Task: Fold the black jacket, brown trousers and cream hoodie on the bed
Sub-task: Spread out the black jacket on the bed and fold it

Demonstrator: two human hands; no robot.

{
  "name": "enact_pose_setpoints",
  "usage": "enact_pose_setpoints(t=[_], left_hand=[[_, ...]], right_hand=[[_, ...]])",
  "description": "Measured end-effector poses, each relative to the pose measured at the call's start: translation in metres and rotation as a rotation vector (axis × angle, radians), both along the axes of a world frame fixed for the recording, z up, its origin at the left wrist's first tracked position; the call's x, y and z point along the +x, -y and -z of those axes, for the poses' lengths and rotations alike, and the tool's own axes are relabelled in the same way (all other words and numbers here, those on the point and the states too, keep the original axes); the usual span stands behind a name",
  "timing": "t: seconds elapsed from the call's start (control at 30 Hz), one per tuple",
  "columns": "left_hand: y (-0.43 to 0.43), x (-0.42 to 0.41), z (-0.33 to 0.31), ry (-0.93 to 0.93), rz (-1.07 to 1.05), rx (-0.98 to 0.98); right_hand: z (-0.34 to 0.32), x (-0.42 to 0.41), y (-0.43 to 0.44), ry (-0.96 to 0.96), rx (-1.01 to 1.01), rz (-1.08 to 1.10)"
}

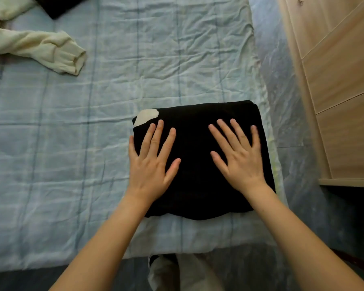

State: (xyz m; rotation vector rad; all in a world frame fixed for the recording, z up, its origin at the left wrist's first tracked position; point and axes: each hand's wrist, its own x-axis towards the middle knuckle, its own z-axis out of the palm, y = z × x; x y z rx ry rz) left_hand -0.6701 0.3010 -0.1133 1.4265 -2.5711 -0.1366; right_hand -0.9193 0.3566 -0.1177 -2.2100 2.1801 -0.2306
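Pressing flat on the folded jacket, both hands lie palm-down with fingers straight and spread, gripping nothing. The left hand covers the jacket's left part, its little finger at the left edge of the cloth. The right hand covers the right part, its fingertips pointing toward the far edge; the thumbs point inward toward each other, and a strip of black cloth shows between the two hands. Both forearms are bare and reach in from the bottom of the view.

The jacket forms a compact black rectangle lying on the bed, close to the bed's near edge and its right side. A pale patch shows at the jacket's far left corner, just beyond the left fingertips. The near edge of the jacket curves slightly and looks less even than the far edge.

The hoodie lies unfolded at the upper left of the bed, well apart from the jacket, one cream sleeve stretched toward the centre with its ribbed cuff open. A dark cloth lies at the far edge of the bed beside the hoodie; what it is cannot be told. The bed carries a wrinkled pale blue checked cover. A wooden wardrobe stands to the right of the bed.
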Motion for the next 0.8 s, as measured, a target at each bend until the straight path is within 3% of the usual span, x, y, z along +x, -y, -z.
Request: enact_pose_setpoints(t=[0.17,0.33,0.4,0.5,0.57,0.8], left_hand=[[-0.017,0.014,0.010,-0.190,-0.056,0.050],[-0.014,0.012,0.000,-0.405,-0.082,0.115],[-0.019,0.016,-0.006,-0.503,-0.203,0.140],[-0.019,0.020,-0.015,-0.709,-0.476,0.418],[-0.020,0.022,-0.015,-0.827,-0.548,0.620],[-0.018,0.032,-0.013,-0.792,-0.489,0.762]], right_hand=[[0.006,-0.011,-0.021,0.102,0.102,0.089],[-0.005,-0.017,-0.021,0.448,0.029,0.188],[-0.012,-0.017,-0.025,0.543,0.038,0.273],[-0.020,-0.021,-0.032,0.688,0.097,0.408],[-0.019,-0.028,-0.039,0.835,0.141,0.458],[-0.029,-0.043,-0.036,0.835,0.338,0.505]])
